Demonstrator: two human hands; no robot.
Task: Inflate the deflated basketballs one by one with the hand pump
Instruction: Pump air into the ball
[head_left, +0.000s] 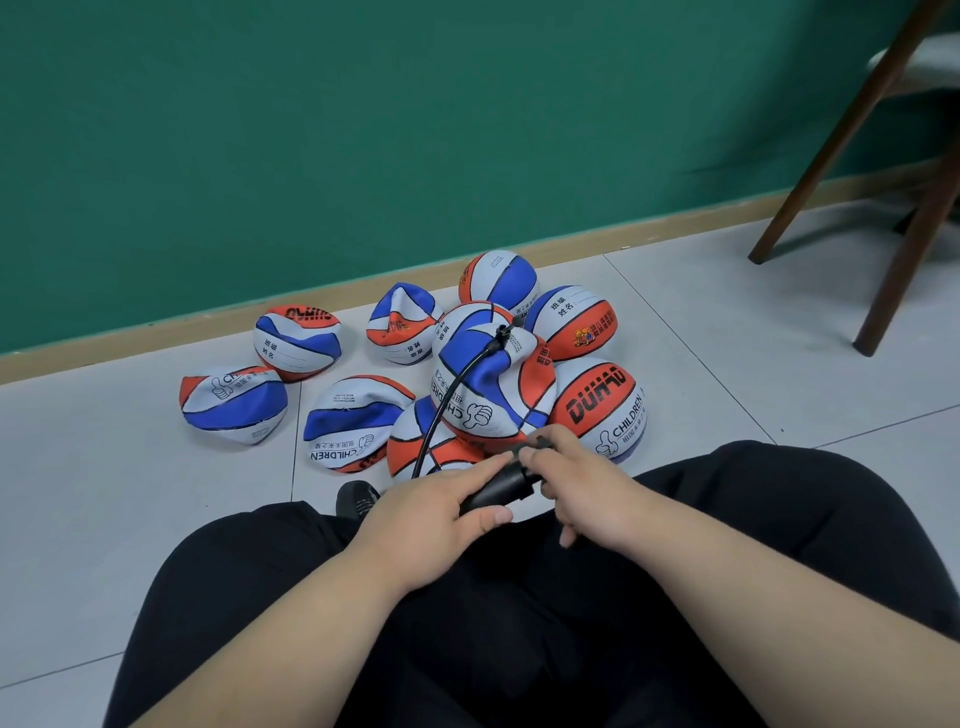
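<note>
Pump (498, 487) is lying crosswise over the lap, left hand (441, 514) wrapping its barrel, right hand (584, 491) curling its fingers round the handle. Hose (439, 410) is running forward into the wrinkled basketball (519, 397).

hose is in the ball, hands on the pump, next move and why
Probably draw the handle out with the right hand while the left hand steadies the pump: the hose is plugged into the middle ball, which looks dented.

Dented basketball (485, 379) hosed to pump (498, 491) — flat balls (234, 405) beside.
</note>
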